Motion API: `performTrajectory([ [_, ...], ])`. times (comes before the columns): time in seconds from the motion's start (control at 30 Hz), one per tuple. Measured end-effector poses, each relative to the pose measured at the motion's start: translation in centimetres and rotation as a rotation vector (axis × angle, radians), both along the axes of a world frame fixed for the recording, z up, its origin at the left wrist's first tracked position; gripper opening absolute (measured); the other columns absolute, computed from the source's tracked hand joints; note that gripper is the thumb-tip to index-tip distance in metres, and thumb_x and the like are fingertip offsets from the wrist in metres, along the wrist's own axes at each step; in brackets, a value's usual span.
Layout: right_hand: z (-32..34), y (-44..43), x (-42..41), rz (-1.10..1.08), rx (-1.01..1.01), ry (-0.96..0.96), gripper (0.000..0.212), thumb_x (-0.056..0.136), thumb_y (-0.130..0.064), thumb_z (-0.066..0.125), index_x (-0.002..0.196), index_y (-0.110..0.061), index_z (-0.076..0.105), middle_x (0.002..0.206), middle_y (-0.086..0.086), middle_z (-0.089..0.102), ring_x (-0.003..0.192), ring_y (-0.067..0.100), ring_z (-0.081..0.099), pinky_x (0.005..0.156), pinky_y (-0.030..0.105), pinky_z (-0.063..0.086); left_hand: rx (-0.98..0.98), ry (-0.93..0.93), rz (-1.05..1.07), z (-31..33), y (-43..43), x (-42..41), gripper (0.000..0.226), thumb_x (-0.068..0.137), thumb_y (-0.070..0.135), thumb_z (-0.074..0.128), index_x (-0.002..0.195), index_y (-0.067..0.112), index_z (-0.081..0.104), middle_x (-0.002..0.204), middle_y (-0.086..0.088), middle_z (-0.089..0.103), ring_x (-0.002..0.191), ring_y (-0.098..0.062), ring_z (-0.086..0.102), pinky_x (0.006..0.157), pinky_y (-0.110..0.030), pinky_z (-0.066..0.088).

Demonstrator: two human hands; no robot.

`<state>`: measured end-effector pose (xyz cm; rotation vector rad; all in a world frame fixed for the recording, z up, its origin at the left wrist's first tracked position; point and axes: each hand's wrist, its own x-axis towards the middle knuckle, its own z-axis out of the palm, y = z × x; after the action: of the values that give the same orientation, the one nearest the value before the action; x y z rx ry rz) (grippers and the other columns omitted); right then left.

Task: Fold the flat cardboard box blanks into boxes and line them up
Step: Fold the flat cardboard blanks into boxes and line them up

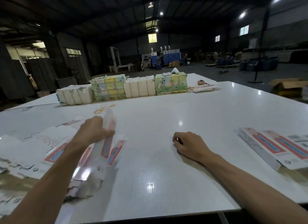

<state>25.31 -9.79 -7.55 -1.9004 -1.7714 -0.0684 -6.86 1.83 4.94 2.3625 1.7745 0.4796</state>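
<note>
My left hand grips a flat white box blank with a red and blue panel, lifted at an angle and blurred by motion. Under it a heap of flat blanks spreads over the left of the white table. My right hand rests on the table near the middle, fingers loosely curled, holding nothing. At the right edge lie folded long boxes side by side, white with red and blue faces.
Wrapped bundles of printed stock stand in a row along the far side of the table. Yellow rubber bands lie before them. More flat sheets sit at the far right. A dim warehouse lies beyond.
</note>
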Motion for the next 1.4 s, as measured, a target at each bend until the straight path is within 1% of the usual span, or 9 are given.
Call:
performTrajectory([
  [0.1, 0.0, -0.1, 0.1, 0.002, 0.024, 0.054, 0.010, 0.096, -0.021, 0.055, 0.094, -0.028, 0.062, 0.066, -0.014, 0.060, 0.067, 0.010, 0.054, 0.063, 0.030, 0.042, -0.274, -0.330, -0.239, -0.4, -1.0, 4.7, 0.021, 0.095, 0.028, 0.076, 0.107, 0.012, 0.076, 0.099, -0.007, 0.080, 0.084, -0.026, 0.077, 0.080, -0.039, 0.062],
  [0.23, 0.0, 0.1, 0.2, -0.041, 0.104, 0.100, 0.011, 0.097, -0.022, 0.056, 0.098, -0.029, 0.064, 0.060, -0.018, 0.057, 0.061, 0.004, 0.054, 0.061, 0.026, 0.041, -0.723, -0.661, -0.493, -3.3, -2.2, 10.6, 0.032, 0.105, 0.028, 0.062, 0.133, 0.013, 0.061, 0.116, -0.001, 0.080, 0.074, -0.013, 0.076, 0.067, -0.029, 0.061],
  [0.37, 0.2, 0.2, 0.3, -0.052, 0.186, 0.173, 0.013, 0.103, -0.025, 0.055, 0.095, -0.028, 0.065, 0.070, -0.013, 0.069, 0.064, 0.010, 0.062, 0.066, 0.035, 0.053, -0.900, -0.919, -0.509, -7.7, -2.6, 14.4, 0.055, 0.094, 0.055, 0.070, 0.128, 0.012, 0.067, 0.118, -0.013, 0.078, 0.098, -0.033, 0.078, 0.092, -0.046, 0.061],
  [0.43, 0.2, 0.2, 0.4, -0.051, 0.189, 0.194, 0.014, 0.103, -0.025, 0.055, 0.094, -0.027, 0.064, 0.075, -0.012, 0.071, 0.067, 0.012, 0.066, 0.069, 0.040, 0.057, -0.948, -1.066, -0.488, -9.7, -3.0, 15.2, 0.064, 0.095, 0.070, 0.057, 0.116, 0.011, 0.073, 0.113, -0.015, 0.077, 0.095, -0.034, 0.077, 0.083, -0.043, 0.063],
  [0.57, 0.0, 0.6, 0.4, -0.102, 0.277, 0.197, 0.010, 0.106, -0.017, 0.055, 0.102, -0.021, 0.063, 0.070, -0.011, 0.063, 0.061, 0.011, 0.061, 0.065, 0.038, 0.057, -0.942, -1.319, -0.446, -11.2, -2.5, 15.7, 0.076, 0.103, 0.073, 0.029, 0.132, 0.017, 0.072, 0.128, -0.018, 0.073, 0.112, -0.042, 0.073, 0.081, -0.043, 0.063],
  [0.73, 1.4, 0.7, -0.3, -0.022, 0.454, 0.163, 0.023, 0.104, -0.013, 0.060, 0.127, -0.016, 0.059, 0.094, -0.011, 0.062, 0.080, 0.002, 0.062, 0.073, 0.023, 0.056, -0.846, -1.343, -0.461, -11.0, -2.9, 15.5, 0.068, 0.109, 0.063, 0.028, 0.106, 0.024, 0.084, 0.114, -0.019, 0.078, 0.096, -0.040, 0.078, 0.071, -0.039, 0.064],
  [0.83, 3.0, 1.7, -0.8, 0.040, 0.410, 0.036, 0.036, 0.105, -0.027, 0.058, 0.139, -0.017, 0.056, 0.127, -0.003, 0.057, 0.110, 0.007, 0.057, 0.086, 0.026, 0.056, -0.674, -1.317, -0.464, -10.9, -2.9, 15.5, 0.060, 0.112, 0.053, 0.033, 0.086, 0.023, 0.079, 0.088, -0.016, 0.077, 0.068, -0.032, 0.078, 0.057, -0.032, 0.061],
  [0.93, 4.4, 3.0, -0.9, 0.055, 0.272, -0.064, 0.045, 0.107, -0.040, 0.051, 0.147, -0.020, 0.053, 0.143, -0.002, 0.049, 0.127, 0.016, 0.052, 0.096, 0.033, 0.052, -0.626, -1.319, -0.500, -10.8, -2.9, 15.5, 0.051, 0.113, 0.048, 0.035, 0.091, 0.017, 0.068, 0.084, -0.019, 0.072, 0.062, -0.031, 0.074, 0.057, -0.034, 0.060],
  [1.4, 3.0, 3.2, -0.8, 0.083, 0.432, 0.103, 0.039, 0.105, -0.043, 0.056, 0.134, -0.019, 0.068, 0.143, -0.004, 0.062, 0.120, 0.012, 0.064, 0.099, 0.027, 0.055, -0.734, -1.430, -0.641, -10.3, -2.7, 15.9, 0.058, 0.110, 0.051, 0.031, 0.086, 0.018, 0.072, 0.078, -0.015, 0.069, 0.058, -0.027, 0.071, 0.058, -0.034, 0.061],
])
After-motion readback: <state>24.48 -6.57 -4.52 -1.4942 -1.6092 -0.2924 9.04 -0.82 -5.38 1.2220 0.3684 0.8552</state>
